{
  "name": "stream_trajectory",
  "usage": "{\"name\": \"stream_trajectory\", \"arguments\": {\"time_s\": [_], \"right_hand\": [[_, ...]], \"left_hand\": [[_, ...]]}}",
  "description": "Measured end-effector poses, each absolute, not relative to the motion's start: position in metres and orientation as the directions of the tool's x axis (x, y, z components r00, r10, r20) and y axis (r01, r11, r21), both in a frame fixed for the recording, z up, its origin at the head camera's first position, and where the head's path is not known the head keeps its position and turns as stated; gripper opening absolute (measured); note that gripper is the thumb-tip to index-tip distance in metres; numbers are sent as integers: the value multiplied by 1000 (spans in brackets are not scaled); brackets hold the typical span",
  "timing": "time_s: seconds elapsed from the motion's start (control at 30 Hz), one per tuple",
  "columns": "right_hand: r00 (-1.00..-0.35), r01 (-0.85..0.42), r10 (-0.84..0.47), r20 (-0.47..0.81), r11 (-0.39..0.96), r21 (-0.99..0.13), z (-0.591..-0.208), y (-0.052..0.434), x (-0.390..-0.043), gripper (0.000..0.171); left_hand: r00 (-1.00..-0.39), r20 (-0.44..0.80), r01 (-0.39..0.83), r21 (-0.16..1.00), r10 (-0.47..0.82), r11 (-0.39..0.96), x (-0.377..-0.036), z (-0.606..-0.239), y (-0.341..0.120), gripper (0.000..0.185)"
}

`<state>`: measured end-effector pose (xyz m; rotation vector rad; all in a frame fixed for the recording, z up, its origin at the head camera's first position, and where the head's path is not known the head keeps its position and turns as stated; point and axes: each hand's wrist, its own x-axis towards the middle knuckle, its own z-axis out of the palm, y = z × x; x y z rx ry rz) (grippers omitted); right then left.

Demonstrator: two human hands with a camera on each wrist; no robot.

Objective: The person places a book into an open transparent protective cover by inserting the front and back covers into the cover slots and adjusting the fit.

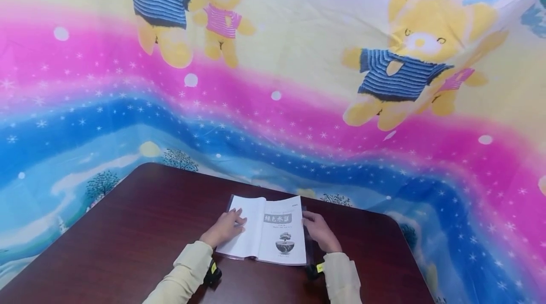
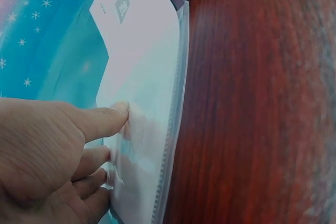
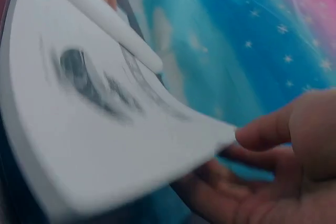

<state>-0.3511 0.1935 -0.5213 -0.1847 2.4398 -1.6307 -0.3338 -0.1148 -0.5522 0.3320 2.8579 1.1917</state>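
Note:
An open book [image 1: 273, 228] with a clear plastic cover lies on the dark table, showing a blank left page and a right page with a printed title and a small tree in a bowl. At its left edge my left hand [image 1: 226, 228] holds the book. The left wrist view shows that thumb [image 2: 107, 121] on the page, the other fingers along the edge. On the opposite side, my right hand [image 1: 322, 232] pinches the right edge. In the right wrist view its thumb [image 3: 262, 130] is on the page's corner and the fingers are partly hidden underneath.
The reddish-brown wooden table [image 1: 141, 228] extends around the book, its back edge meeting a hanging cloth [image 1: 264, 119] printed with bears and snowflakes. Small black devices, one on the left wrist [image 1: 212, 274] and one on the right wrist [image 1: 314, 271], sit near the book's front edge.

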Motion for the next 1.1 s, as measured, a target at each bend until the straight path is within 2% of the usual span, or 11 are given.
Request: {"name": "stream_trajectory", "arguments": {"time_s": [0.13,0.27,0.5,0.8,1.1], "right_hand": [[-924,-7,-355,-144,391,-920,-517,202,-346,58],[-912,-71,-398,-96,385,-920,-517,204,-345,62],[-932,-132,-362,1,339,-931,-522,202,-346,57],[-958,-112,-279,59,178,-978,-518,187,-344,48],[-966,-145,-235,106,159,-977,-495,155,-339,42]], "left_hand": [[-977,63,187,705,201,684,-334,-553,-116,33],[-979,69,183,701,190,690,-333,-554,-118,33],[-977,78,195,699,198,688,-329,-556,-119,32],[-971,98,225,693,220,685,-330,-555,-118,30],[-963,137,258,709,231,656,-328,-554,-117,29]]}}
